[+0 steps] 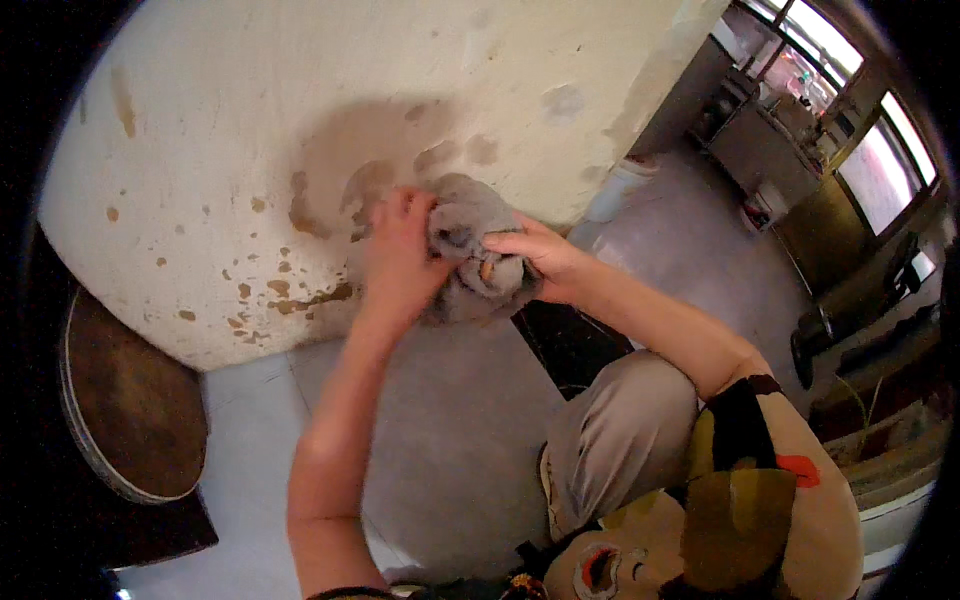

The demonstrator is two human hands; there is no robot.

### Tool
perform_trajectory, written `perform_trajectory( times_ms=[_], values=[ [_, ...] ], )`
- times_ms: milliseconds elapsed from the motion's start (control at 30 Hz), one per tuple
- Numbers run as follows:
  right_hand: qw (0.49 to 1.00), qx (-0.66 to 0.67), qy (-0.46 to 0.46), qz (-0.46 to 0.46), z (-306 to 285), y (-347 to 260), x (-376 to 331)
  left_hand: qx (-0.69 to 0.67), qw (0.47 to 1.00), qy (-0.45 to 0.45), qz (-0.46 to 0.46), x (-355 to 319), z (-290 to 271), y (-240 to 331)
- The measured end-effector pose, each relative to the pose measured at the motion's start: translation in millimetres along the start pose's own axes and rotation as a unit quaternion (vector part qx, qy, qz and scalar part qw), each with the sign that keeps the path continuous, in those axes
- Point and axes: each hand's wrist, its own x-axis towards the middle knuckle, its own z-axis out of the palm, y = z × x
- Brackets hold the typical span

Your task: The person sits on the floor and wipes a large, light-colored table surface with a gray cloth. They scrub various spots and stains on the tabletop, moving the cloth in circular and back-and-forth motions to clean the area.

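Between both hands is a bunched grey fluffy cloth (470,205), up against the lower part of a cream wall (240,130). My left hand (402,255) grips its left side, with the fingertips curled over the top. On the right side my right hand (548,258) clasps the same cloth, thumb in front and the other fingers mostly hidden behind it. A dark wet patch (345,150) spreads on the wall above and left of the cloth. Brown spots (280,288) and drips mark the wall to its lower left.
A round brown-topped object with a pale rim (135,400) stands at the left. Under the wall lies grey tiled floor (450,420), with a dark panel (570,345) near my bent knee (625,430). A pale bucket (625,185) stands past the wall's edge; a counter (765,140) is farther right.
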Motion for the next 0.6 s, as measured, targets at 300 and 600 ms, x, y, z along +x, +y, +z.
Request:
perform_trajectory(
  times_ms=[300, 600],
  values=[
    [0.565, -0.501, 0.391, -0.526, -57, -121, -28, 0.211, 0.947, 0.196, 0.139, 43, -150, -95],
    [0.368, -0.76, 0.318, -0.43, -91, -26, 27, 0.35, 0.902, 0.211, 0.137, 33, -198, -151]
  ],
)
